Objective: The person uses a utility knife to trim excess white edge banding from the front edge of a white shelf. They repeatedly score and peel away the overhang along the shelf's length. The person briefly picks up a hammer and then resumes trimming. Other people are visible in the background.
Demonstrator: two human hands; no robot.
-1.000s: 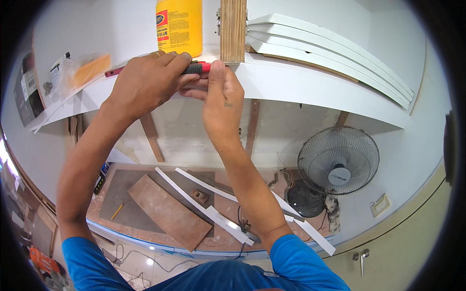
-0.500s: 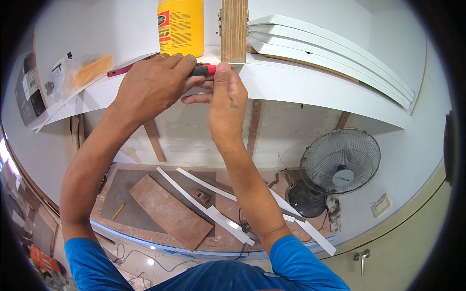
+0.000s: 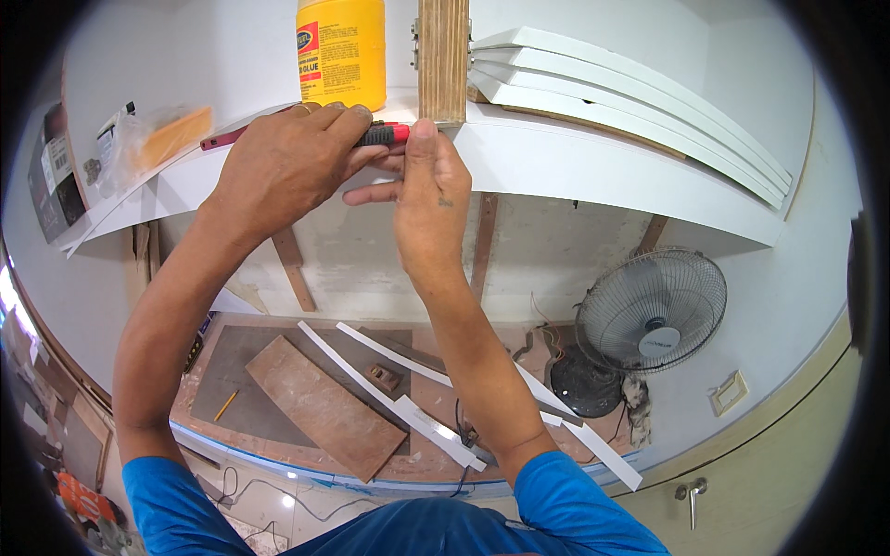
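Observation:
My left hand (image 3: 283, 162) is closed around a red and black utility knife (image 3: 378, 136), just in front of the white shelf edge. Close against the knife's red end is my right hand (image 3: 434, 190), its thumb pressed toward curled fingers and one finger pointing left. Whatever lies between that thumb and those fingers is hidden, and no blade shows. Directly behind the hands stand a yellow glue tub (image 3: 341, 56) and an upright wooden board (image 3: 443, 60). Both hands are at the front of the white shelf (image 3: 593, 176), near the foot of that board.
White panels (image 3: 630, 93) lie stacked on the shelf's right. A dark red bar (image 3: 221, 141) and an orange block (image 3: 176, 134) in plastic are at the left. Below are a brown board (image 3: 324, 408), white strips (image 3: 436, 431), a pencil (image 3: 225, 406), a block plane (image 3: 383, 376) and a fan (image 3: 652, 310).
Both hands keep nearly the same pose around the knife. The view has shifted very slightly, and the fan's head has turned a little.

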